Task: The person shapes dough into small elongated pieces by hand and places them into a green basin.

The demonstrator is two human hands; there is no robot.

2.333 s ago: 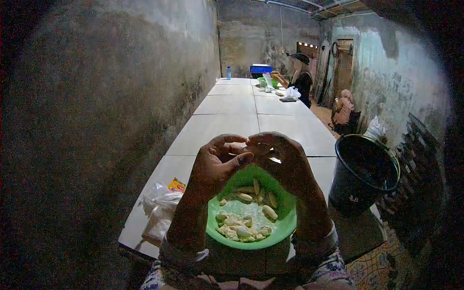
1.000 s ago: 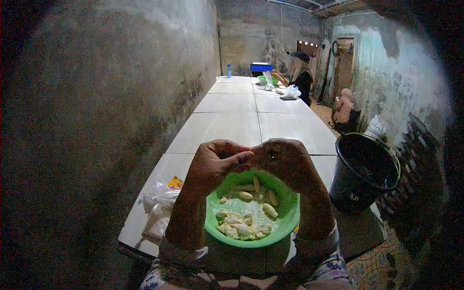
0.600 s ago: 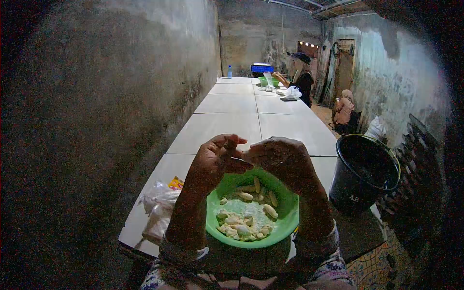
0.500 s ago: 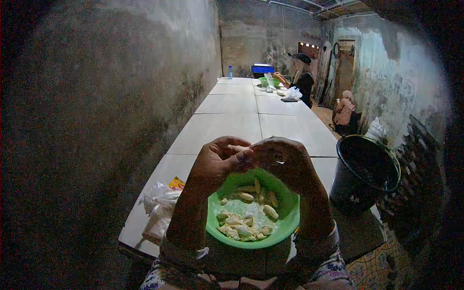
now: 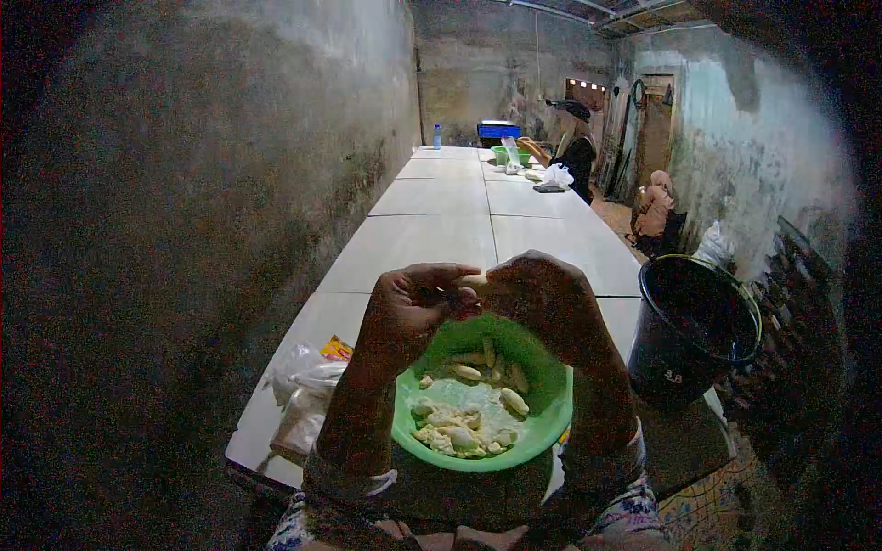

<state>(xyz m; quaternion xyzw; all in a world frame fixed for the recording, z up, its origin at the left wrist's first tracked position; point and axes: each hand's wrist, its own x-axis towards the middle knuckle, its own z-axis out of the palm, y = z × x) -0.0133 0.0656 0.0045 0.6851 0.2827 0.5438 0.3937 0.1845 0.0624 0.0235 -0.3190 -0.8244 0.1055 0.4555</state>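
Over the far rim of a green bowl [image 5: 554, 427], my left hand [image 5: 418, 301] and my right hand [image 5: 544, 298] meet at the fingertips. Pinched between them is a small pale piece of dough [image 5: 476, 279], partly covered by the fingers. Inside the bowl lie several finger-shaped dough pieces [image 5: 514, 401], mostly toward the back and right. A rough, crumbly heap of dough [image 5: 452, 435] fills the front left, with white powder [image 5: 478, 399] around it. My right hand's fingers are in shadow.
A black bucket [image 5: 684, 321] stands at the right. Plastic bags [image 5: 308, 390] and a yellow packet [image 5: 337, 348] lie left. Down the white table [image 5: 432, 197] are a bottle [image 5: 437, 137], a white bag [image 5: 558, 175] and a blue crate [image 5: 500, 131]. One person [image 5: 576, 156] works there; another [image 5: 655, 209] crouches beyond.
My right hand has turned and risen slightly, its fingers now curled over the dough piece. My left fingers have straightened at the tips, showing more of it. The bowl's contents look unchanged.
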